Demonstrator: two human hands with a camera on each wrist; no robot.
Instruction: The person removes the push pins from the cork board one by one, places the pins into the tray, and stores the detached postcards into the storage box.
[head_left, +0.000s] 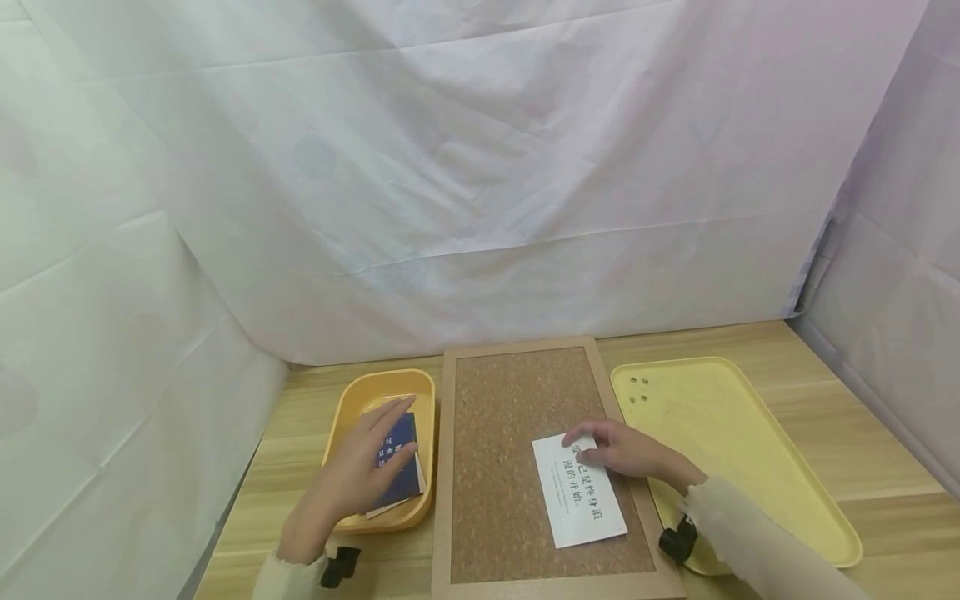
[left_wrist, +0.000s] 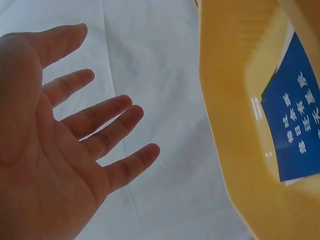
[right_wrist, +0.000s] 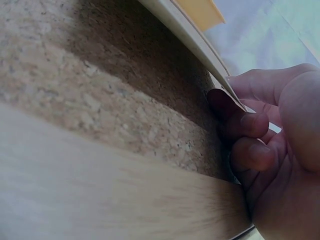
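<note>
My right hand (head_left: 626,450) pinches the edge of a white card (head_left: 566,492) with dark printed characters, over the cork board (head_left: 517,400). In the right wrist view the card's thin edge (right_wrist: 200,50) runs between thumb and fingers, raised off the cork, and its shadow falls on the board. My left hand (head_left: 356,467) is held with fingers extended over the orange-yellow bin (head_left: 430,400), holding nothing. Inside that bin lies a dark blue card (left_wrist: 295,115) with white characters, and a pale card edge shows from beneath it. The left hand hides part of this stack in the head view.
The board's wooden frame (head_left: 445,467) stands between the bin on the left and a flat yellow tray (head_left: 720,433) on the right. Several small pins (head_left: 637,390) lie at the tray's far left corner. White cloth (head_left: 480,208) hangs behind the wooden table (head_left: 855,417).
</note>
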